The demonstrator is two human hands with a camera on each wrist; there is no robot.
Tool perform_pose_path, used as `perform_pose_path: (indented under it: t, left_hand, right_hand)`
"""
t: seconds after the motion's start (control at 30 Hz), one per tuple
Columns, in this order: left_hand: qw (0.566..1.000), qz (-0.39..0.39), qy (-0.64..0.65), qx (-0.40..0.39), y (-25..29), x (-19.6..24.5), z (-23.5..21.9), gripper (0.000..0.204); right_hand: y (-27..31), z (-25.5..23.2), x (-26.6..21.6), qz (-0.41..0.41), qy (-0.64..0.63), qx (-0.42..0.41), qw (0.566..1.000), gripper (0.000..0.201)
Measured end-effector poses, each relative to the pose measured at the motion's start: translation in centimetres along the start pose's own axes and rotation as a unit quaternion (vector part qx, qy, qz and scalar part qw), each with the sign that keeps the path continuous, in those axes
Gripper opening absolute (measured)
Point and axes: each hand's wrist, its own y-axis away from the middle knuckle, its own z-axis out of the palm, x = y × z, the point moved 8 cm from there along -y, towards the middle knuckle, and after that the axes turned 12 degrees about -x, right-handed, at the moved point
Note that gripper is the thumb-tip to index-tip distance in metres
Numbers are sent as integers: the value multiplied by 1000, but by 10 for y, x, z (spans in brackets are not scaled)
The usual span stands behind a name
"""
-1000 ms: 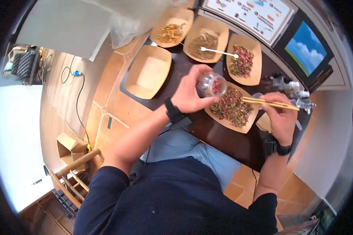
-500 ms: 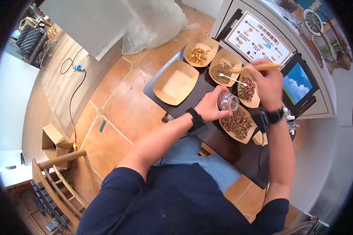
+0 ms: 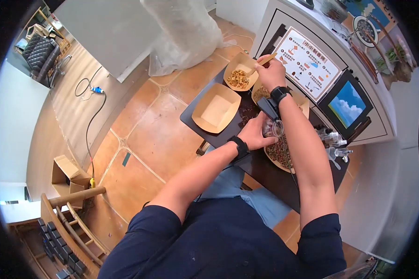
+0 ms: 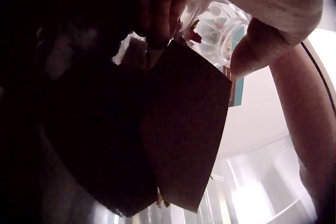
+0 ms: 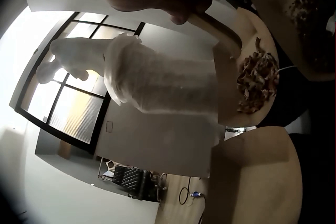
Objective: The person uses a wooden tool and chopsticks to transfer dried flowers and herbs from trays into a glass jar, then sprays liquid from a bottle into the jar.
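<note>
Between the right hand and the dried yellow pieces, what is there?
The wooden tool gripped by the right hand lies there, its far end at the tray of dried yellow pieces; the right wrist view shows it.

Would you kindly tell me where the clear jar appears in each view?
Head: the clear jar sits right of centre, near mid-height.
Left wrist: upper part, right of centre.
Right wrist: not visible.
Landmark shared by head and left wrist: the left hand gripping it.

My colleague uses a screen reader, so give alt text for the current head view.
A person's right hand holds a wooden utensil at a tray of golden dried pieces on a dark table; the left hand grips a clear jar near dried flowers.
</note>
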Motion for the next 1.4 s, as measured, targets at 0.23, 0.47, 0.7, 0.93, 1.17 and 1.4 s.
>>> perform_pose_path:
  t: [0.23, 0.47, 0.7, 0.93, 1.17, 1.4]
  left_hand:
    - [1000, -21, 15, -19, 1, 0, 1, 83]
    - [998, 5, -54, 19, 1, -6, 1, 78]
    - [1000, 6, -21, 10, -2, -6, 2, 80]
    - [999, 0, 47, 1, -3, -16, 9, 78]
    - [1000, 15, 24, 1, -3, -25, 8, 78]
    - [997, 4, -72, -18, -2, -5, 10, 81]
  right_hand:
    - [5, -7, 2, -26, -48, -31, 998, 25]
    - [87, -103, -8, -39, -116, 26, 992, 18]
    - [244, -181, 57, 1, -209, 98, 973, 15]
    - [353, -130, 105, 56, -289, 145, 945, 19]
    - [335, -97, 54, 62, -282, 90, 953, 20]
    - [309, -71, 12, 38, -44, 55, 997, 19]
